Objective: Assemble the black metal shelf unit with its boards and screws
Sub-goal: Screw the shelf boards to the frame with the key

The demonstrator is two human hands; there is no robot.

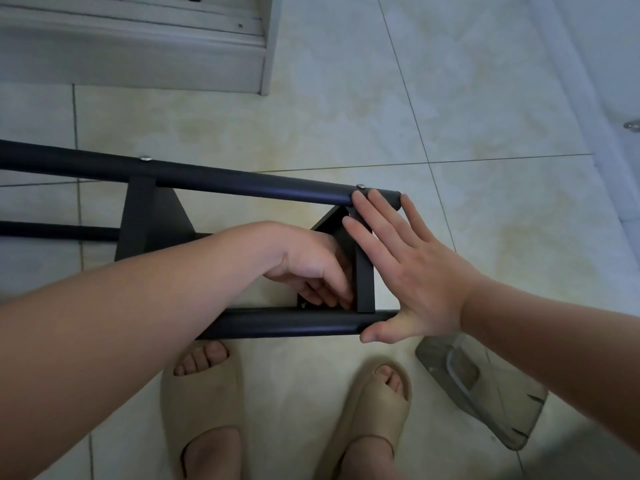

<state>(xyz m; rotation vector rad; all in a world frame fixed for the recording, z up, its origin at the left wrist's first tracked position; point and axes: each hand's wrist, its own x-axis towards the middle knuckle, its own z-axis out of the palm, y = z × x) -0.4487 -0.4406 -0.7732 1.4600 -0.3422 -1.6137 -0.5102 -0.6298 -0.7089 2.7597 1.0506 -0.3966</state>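
Observation:
The black metal shelf frame [242, 183] lies on its side over the tiled floor, its two round tubes running left to right. Silver screw heads [361, 186] sit on the far tube. My right hand [405, 271] lies flat with straight fingers against the frame's right end, fingertips on the far tube, thumb on the near tube [294, 323]. My left hand [311, 268] reaches down inside the frame beside the end cross bar [365, 282], fingers curled at a small screw in the corner; what they hold is hidden.
My two feet in beige slippers [204, 403] stand just below the frame. A clear plastic bag [485, 389] lies on the floor at the lower right. A pale door frame [138, 46] fills the upper left. A white wall base [588, 98] runs along the right.

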